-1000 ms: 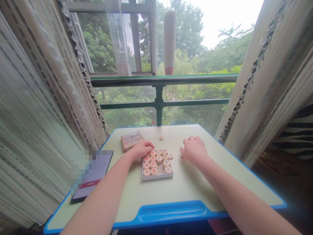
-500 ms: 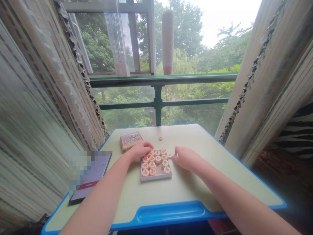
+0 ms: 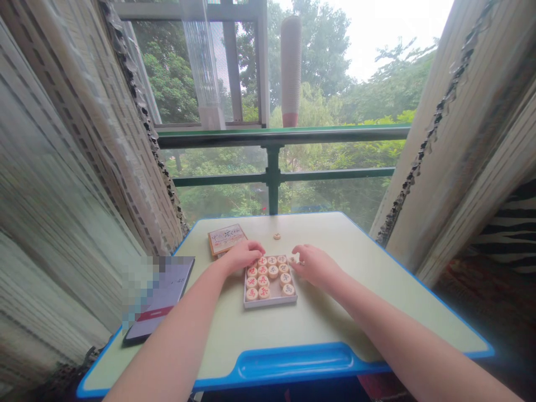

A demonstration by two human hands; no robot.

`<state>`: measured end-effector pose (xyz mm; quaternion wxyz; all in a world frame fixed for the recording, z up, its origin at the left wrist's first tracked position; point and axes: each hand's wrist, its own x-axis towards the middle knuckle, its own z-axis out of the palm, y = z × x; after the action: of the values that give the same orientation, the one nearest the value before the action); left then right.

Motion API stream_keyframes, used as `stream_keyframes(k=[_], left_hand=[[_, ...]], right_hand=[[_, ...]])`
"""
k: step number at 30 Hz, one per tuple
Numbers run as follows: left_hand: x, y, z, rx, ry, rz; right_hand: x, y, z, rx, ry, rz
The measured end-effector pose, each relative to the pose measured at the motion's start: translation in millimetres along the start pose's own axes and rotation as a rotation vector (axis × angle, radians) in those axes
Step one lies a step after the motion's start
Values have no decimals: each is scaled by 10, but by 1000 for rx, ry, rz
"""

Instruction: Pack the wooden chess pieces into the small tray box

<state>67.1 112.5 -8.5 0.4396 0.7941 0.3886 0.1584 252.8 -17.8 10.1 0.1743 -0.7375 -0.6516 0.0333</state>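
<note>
A shallow white box [image 3: 270,304] on the table holds several round wooden Chinese chess pieces [image 3: 263,281], with red or dark characters on top and a gap near the front. My left hand [image 3: 246,254] is closed at the box's back left corner, fingertips curled over the edge; the thumb is partly hidden. Just right of the box, my right hand [image 3: 314,265] has curled fingers around a small piece [image 3: 301,263], mostly covered by them. Another piece [image 3: 292,259] lies close to its fingertips. Farther back, a single chess piece [image 3: 277,237] rests on the table.
Behind my left hand lies the printed box lid [image 3: 226,237]. At the left edge sits a dark-rimmed tablet or phone [image 3: 161,301], partly blurred out. The table [image 3: 355,318] has a blue rim and a front pen groove [image 3: 295,360]. Beyond stand a green railing [image 3: 335,134] and curtains.
My right hand's fingers have shifted slightly and opened a little around the piece beside the box. The left hand stays at the box corner. The whole view has shifted slightly.
</note>
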Motion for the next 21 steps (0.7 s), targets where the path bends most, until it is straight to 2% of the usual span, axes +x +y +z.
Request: stream_keyframes(k=[2, 5, 8, 11, 14, 21], left_hand=[[-2, 3, -1, 2, -3, 6], [-4, 2, -2, 8, -3, 28], [-2, -6, -2, 4, -5, 50], [0, -11, 0, 6, 0, 52], [3, -9, 1, 20, 6, 44], [12, -5, 0, 49, 14, 51]], right_hand=[[-9, -20, -31, 85, 94, -61], [-57, -85, -44, 214, 176, -266], [-131, -180, -3, 241, 136, -488], [-177, -258, 46, 197, 65, -635], [-176, -278, 62, 171, 32, -687], [-175, -256, -8, 160, -5, -701]])
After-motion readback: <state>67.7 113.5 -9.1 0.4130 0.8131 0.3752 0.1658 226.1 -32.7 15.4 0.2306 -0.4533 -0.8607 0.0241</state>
